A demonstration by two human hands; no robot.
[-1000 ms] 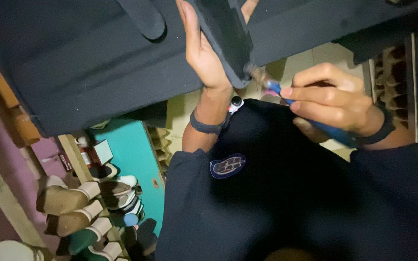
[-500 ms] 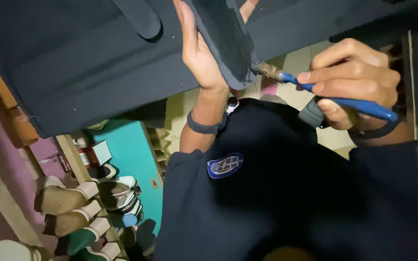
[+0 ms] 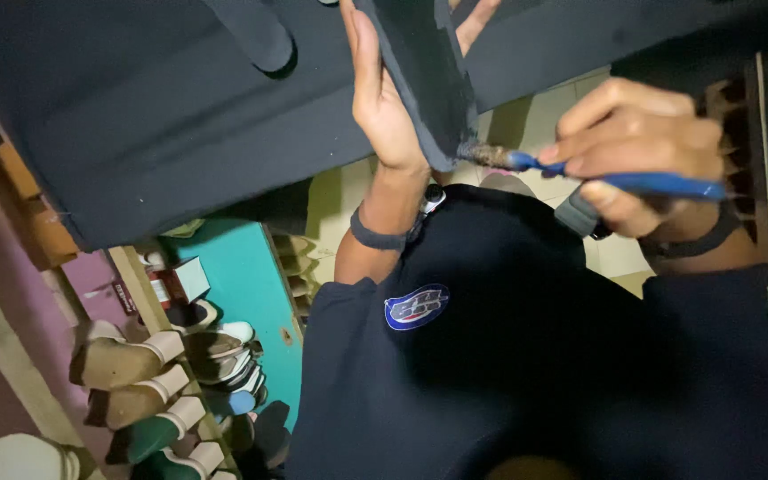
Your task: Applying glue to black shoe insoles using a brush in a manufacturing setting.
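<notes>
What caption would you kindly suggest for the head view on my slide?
Left hand holds a dark flat shoe sole while right hand touches its edge with a blue-handled brush.

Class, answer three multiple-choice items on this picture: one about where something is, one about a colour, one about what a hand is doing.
1. Where do the brush bristles rest?
A. On the lower end of the dark sole
B. On the teal board
C. On the shoes

2. What colour is the brush handle?
A. Red
B. Blue
C. White

3. What is the left hand doing?
A. Hanging free
B. Holding the sole
C. Pointing

Answers: 1 A, the brush tip meets the dark sole. 2 B, the handle shows blue in the right hand. 3 B, the left hand grips the sole.
</notes>
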